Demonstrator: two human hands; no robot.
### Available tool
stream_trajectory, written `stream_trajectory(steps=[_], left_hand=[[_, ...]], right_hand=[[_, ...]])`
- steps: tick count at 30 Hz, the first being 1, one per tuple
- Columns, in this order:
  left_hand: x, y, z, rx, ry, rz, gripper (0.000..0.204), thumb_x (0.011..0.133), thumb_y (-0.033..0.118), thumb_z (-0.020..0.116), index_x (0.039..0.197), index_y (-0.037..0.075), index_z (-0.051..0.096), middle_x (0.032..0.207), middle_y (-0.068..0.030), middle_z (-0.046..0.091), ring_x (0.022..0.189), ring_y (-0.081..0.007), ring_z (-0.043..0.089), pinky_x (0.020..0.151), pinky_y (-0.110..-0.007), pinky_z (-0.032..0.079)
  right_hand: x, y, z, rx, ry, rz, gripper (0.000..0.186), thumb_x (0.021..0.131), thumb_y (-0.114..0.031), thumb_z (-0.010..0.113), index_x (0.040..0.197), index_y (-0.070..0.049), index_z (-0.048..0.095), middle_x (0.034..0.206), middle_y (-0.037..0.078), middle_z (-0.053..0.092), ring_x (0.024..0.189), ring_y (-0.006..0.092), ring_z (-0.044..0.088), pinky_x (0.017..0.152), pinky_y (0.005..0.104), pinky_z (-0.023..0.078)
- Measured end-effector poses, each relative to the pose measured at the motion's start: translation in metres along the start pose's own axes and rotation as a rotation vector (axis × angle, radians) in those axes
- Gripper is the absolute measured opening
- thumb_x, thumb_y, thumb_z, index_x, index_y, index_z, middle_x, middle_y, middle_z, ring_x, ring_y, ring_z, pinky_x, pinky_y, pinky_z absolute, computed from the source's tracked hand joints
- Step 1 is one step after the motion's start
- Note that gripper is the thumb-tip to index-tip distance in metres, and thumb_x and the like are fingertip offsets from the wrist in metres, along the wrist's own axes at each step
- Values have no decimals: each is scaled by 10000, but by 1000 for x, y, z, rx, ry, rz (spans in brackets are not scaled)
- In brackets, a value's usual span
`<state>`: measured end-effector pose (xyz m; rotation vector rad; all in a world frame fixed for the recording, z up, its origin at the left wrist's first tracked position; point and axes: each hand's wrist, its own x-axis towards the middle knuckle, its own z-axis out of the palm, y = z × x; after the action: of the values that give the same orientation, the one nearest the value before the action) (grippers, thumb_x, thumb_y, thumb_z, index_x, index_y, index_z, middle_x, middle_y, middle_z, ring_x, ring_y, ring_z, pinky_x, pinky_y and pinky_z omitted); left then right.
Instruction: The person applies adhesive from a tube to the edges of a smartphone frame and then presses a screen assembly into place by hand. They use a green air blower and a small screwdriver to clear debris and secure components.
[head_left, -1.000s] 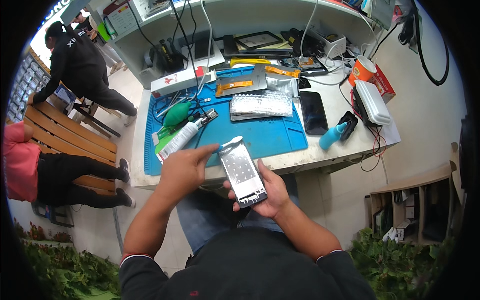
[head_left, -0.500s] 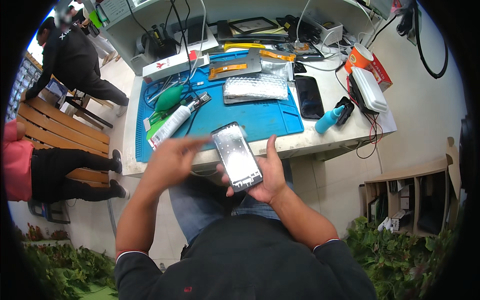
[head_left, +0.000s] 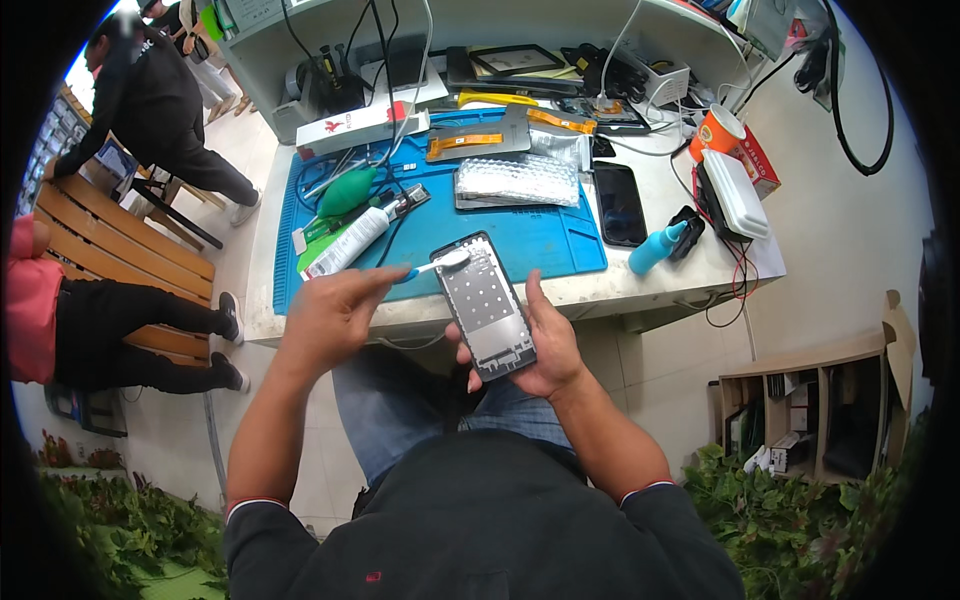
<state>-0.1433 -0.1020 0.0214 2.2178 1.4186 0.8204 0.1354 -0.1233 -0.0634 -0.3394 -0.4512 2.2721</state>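
Note:
My left hand is closed around the blue handle end of a small brush, which looks like a toothbrush. Its white head rests at the upper part of a phone frame, a black-rimmed piece with a bare silvery inner face dotted with small round marks. From below and the right side, my right hand grips this frame, thumb up along its edge, fingertips showing at its left. The frame is tilted, held above my lap just off the bench's front edge.
A blue work mat on the bench carries a green air blower, a white tube and a bubble-wrapped pack. To the right are a dark phone, a turquoise bottle and an orange cup. Two people stand at left.
The brush, blurred before, now shows clearly against the frame's upper part. Glare on the silvery face has faded as the frame's angle changed. The whole view has shifted slightly.

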Motion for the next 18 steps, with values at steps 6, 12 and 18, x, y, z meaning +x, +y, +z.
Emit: stream_trajectory(steps=[6,12,18], left_hand=[[-17,8,-12,47,-108,-35,493,868,-84,704,1273,170,824,868,-122,763,770,-253,733,730,-355,571],[-21,-14,-30,-204,-8,49,398,965,15,683,1333,130,781,1024,-163,790,843,-302,743,793,-348,578],[19,-112,-74,226,362,-223,343,1011,25,619,1308,82,780,1046,-181,750,934,-321,711,855,-395,559]], right_hand=[[-1,-7,10,-97,11,-53,784,1141,-664,240,1609,-77,464,1323,272,686,1039,376,760,753,583,671],[-9,-28,12,-341,155,-103,504,1163,-342,468,1518,13,508,1302,257,693,1052,345,765,819,560,692],[-9,-59,30,-437,222,-5,443,1127,-245,545,1457,49,522,1271,253,697,1046,369,766,817,575,689]])
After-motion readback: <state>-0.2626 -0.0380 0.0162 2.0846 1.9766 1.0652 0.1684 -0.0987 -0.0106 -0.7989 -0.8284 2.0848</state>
